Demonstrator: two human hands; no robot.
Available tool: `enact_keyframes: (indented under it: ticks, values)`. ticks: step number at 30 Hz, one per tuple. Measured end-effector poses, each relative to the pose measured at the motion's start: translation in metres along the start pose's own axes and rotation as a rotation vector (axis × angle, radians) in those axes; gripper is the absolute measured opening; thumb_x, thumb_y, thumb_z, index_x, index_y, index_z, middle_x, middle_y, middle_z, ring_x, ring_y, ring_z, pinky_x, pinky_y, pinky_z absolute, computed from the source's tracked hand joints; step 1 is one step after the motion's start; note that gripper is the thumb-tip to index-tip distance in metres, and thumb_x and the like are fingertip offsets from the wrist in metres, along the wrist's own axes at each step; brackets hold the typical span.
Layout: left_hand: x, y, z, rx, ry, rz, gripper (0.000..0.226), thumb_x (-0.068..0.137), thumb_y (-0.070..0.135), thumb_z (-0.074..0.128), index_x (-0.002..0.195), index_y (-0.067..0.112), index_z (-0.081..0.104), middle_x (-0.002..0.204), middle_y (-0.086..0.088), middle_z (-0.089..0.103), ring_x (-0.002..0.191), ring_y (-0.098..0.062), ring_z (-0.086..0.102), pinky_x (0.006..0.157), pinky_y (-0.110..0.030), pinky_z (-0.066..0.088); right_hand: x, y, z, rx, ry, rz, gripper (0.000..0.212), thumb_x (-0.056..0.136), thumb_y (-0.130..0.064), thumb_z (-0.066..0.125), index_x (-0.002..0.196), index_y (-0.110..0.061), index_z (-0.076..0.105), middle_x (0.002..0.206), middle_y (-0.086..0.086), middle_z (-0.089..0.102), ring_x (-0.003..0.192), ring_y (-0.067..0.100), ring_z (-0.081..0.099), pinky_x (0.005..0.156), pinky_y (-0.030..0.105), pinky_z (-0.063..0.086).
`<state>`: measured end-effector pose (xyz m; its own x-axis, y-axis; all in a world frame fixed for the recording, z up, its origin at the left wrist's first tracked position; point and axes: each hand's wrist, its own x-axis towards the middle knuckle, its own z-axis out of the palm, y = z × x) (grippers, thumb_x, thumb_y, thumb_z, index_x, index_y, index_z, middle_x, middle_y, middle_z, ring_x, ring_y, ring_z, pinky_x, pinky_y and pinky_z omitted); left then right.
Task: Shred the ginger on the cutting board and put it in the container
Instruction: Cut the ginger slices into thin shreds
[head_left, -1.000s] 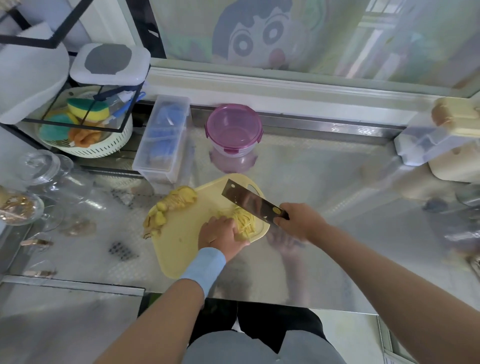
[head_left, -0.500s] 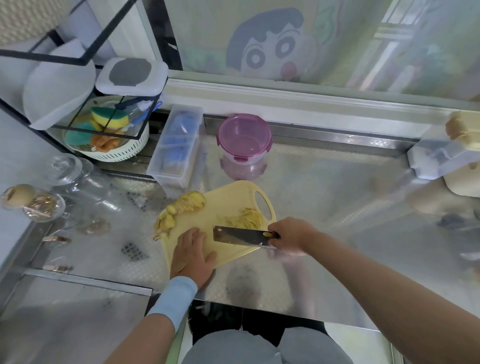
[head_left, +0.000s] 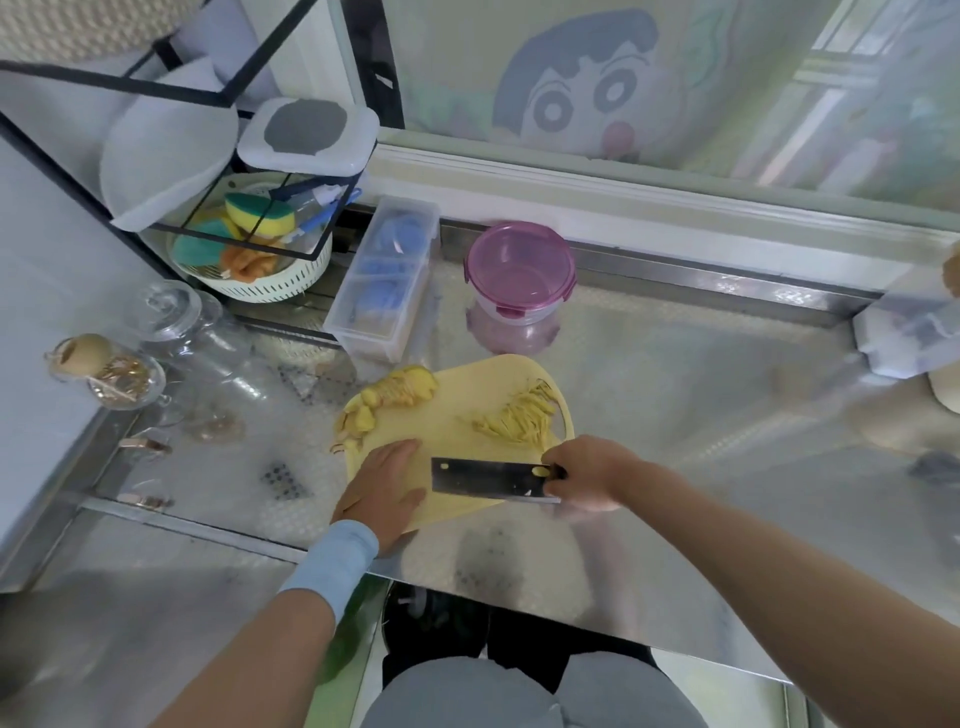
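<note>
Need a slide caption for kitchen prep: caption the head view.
Left hand flat on the yellow cutting board, right hand gripping a cleaver near shredded ginger; purple container stands behind.

Bright daylight from window (head_left: 675, 78); glare on steel counter (head_left: 701, 415); soft blur, wide-angle edge distortion.

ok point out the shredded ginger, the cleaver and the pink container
shredded ginger (head_left: 514, 420), head view, middle of the pile
cleaver (head_left: 485, 477), head view, flat of the blade
pink container (head_left: 519, 267), head view, middle of its lid
</note>
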<state>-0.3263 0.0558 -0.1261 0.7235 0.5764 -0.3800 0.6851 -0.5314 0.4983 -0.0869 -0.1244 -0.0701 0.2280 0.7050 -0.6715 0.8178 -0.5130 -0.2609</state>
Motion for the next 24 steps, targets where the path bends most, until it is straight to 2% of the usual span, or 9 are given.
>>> enact_keyframes:
  ticks: [3, 6, 8, 12, 16, 18, 21, 24]
  values:
    - [-0.005, -0.007, -0.002, -0.024, -0.004, 0.001, 0.061, 0.094, 0.015, 0.053, 0.148, 0.029, 0.031, 0.152, 0.004, 0.029, 0.138, -0.016, 0.031, 0.114, -0.031, 0.027, 0.004, 0.004, -0.003, 0.06, 0.04, 0.077, 0.018, 0.092, -0.032, 0.051, 0.089, -0.018, 0.061, 0.083, 0.001, 0.062, 0.079, 0.023, 0.059, 0.06, 0.031, 0.04]
    - [-0.005, -0.006, -0.004, 0.004, 0.028, 0.03, 0.056, 0.092, 0.015, 0.055, 0.144, 0.026, 0.037, 0.147, 0.003, 0.034, 0.135, -0.017, 0.034, 0.111, -0.031, 0.029, 0.007, 0.009, -0.013, 0.102, 0.119, 0.155, 0.017, 0.093, -0.033, 0.05, 0.078, -0.026, 0.052, 0.08, -0.004, 0.057, 0.08, 0.022, 0.058, 0.062, 0.031, 0.04]
    - [-0.001, 0.0, -0.004, 0.048, 0.064, 0.048, 0.052, 0.092, 0.014, 0.055, 0.142, 0.022, 0.041, 0.144, 0.001, 0.036, 0.132, -0.017, 0.033, 0.11, -0.03, 0.028, 0.007, 0.011, -0.017, 0.135, 0.16, 0.186, 0.02, 0.094, -0.034, 0.051, 0.075, -0.026, 0.05, 0.08, -0.004, 0.058, 0.081, 0.022, 0.059, 0.063, 0.031, 0.041]
    - [0.012, 0.023, -0.002, 0.045, 0.081, 0.097, 0.047, 0.093, 0.013, 0.052, 0.139, 0.019, 0.044, 0.14, 0.0, 0.039, 0.129, -0.018, 0.033, 0.108, -0.03, 0.029, 0.007, 0.018, -0.02, 0.297, 0.317, 0.283, 0.019, 0.093, -0.032, 0.051, 0.078, -0.021, 0.052, 0.076, -0.002, 0.06, 0.075, 0.024, 0.06, 0.058, 0.031, 0.04]
    - [0.035, 0.059, -0.002, 0.064, 0.099, 0.214, 0.051, 0.09, 0.013, 0.054, 0.139, 0.021, 0.044, 0.142, 0.002, 0.041, 0.131, -0.018, 0.033, 0.109, -0.032, 0.032, 0.005, 0.031, -0.022, 0.354, 0.506, 0.403, 0.014, 0.099, -0.027, 0.041, 0.091, -0.017, 0.046, 0.081, 0.007, 0.057, 0.078, 0.032, 0.058, 0.065, 0.036, 0.046]
    - [0.049, 0.075, 0.001, 0.119, 0.074, 0.238, 0.058, 0.089, 0.018, 0.058, 0.143, 0.024, 0.039, 0.148, 0.004, 0.034, 0.136, -0.018, 0.027, 0.112, -0.031, 0.028, 0.004, 0.033, -0.019, 0.348, 0.517, 0.442, 0.01, 0.099, -0.023, 0.039, 0.094, -0.017, 0.044, 0.082, 0.011, 0.057, 0.077, 0.035, 0.058, 0.068, 0.04, 0.051]
    - [0.064, 0.089, 0.008, 0.136, -0.02, 0.155, 0.068, 0.089, 0.026, 0.062, 0.148, 0.028, 0.028, 0.157, 0.005, 0.021, 0.142, -0.019, 0.019, 0.115, -0.034, 0.026, 0.008, 0.028, -0.008, 0.345, 0.476, 0.462, 0.007, 0.098, -0.017, 0.038, 0.092, -0.018, 0.039, 0.074, 0.007, 0.048, 0.074, 0.035, 0.055, 0.069, 0.039, 0.052]
    - [0.066, 0.091, 0.013, 0.131, -0.02, 0.115, 0.07, 0.087, 0.028, 0.063, 0.148, 0.031, 0.028, 0.156, 0.009, 0.023, 0.142, -0.017, 0.019, 0.114, -0.033, 0.028, 0.009, 0.014, 0.004, 0.363, 0.427, 0.444, 0.007, 0.099, -0.015, 0.038, 0.094, -0.019, 0.037, 0.079, 0.008, 0.052, 0.08, 0.036, 0.057, 0.072, 0.038, 0.049]
